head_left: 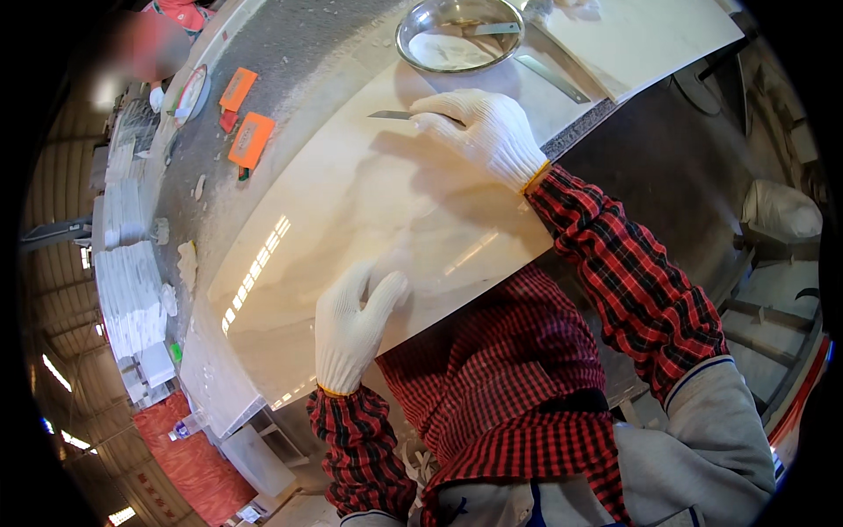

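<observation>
A large glossy cream stone slab (351,193) lies on the grey workbench in front of me. My left hand (353,325), in a white knit glove, rests flat on the slab's near edge with fingers apart. Farther out, my right hand (479,132), also gloved, is closed on a thin metal blade (391,115) whose tip points left and lies on the slab. Red-and-black checked sleeves cover both forearms.
A round metal bowl (421,22) with a flat scraper in it stands beyond my right hand, next to a long metal strip (551,77). Two orange tools (251,139) lie on the grey bench (263,61) at left. White tiles (132,290) are stacked at far left. Another person is at top left.
</observation>
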`<act>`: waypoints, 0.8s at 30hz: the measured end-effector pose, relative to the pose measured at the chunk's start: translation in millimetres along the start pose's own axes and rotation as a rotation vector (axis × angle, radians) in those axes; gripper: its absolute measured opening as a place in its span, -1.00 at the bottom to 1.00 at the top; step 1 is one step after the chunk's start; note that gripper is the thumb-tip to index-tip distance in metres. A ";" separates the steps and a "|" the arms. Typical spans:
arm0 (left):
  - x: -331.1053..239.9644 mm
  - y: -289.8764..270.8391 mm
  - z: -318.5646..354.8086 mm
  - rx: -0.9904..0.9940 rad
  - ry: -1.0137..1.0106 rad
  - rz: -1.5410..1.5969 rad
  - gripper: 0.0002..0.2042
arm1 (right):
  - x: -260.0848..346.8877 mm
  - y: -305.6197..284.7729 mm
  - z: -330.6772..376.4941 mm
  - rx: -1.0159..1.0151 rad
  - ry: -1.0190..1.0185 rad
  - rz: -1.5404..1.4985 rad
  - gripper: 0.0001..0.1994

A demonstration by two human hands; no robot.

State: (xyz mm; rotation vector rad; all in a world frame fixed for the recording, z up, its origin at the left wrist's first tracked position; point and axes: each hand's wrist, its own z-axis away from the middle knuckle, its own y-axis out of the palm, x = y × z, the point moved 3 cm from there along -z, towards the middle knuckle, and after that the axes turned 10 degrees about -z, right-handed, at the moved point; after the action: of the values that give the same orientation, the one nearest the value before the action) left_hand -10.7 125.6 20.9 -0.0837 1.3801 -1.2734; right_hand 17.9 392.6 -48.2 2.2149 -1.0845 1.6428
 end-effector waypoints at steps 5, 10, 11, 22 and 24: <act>-9.4 2.9 -6.6 0.023 -0.020 -0.016 -0.65 | -3.5 1.1 0.4 -0.046 -0.066 0.011 -0.72; -12.4 1.4 -10.4 0.065 -0.051 -0.074 -0.64 | -0.7 -0.1 1.1 -0.023 -0.046 0.025 -0.72; -12.9 2.0 -10.8 0.060 -0.052 -0.061 -0.64 | 0.4 -0.3 1.3 -0.009 -0.033 0.030 -0.72; -13.7 3.3 -17.1 0.061 -0.040 -0.091 -0.61 | -2.5 -0.5 1.8 -0.022 -0.039 0.028 -0.71; -11.9 5.0 -16.8 0.051 -0.018 -0.066 -0.61 | -2.5 1.0 1.6 -0.017 -0.027 0.020 -0.71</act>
State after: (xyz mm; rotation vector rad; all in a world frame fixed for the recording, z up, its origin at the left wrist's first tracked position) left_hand -16.5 146.0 20.3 -0.1060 1.3382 -1.3587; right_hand 18.2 392.2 -51.3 2.2289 -1.1265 1.6094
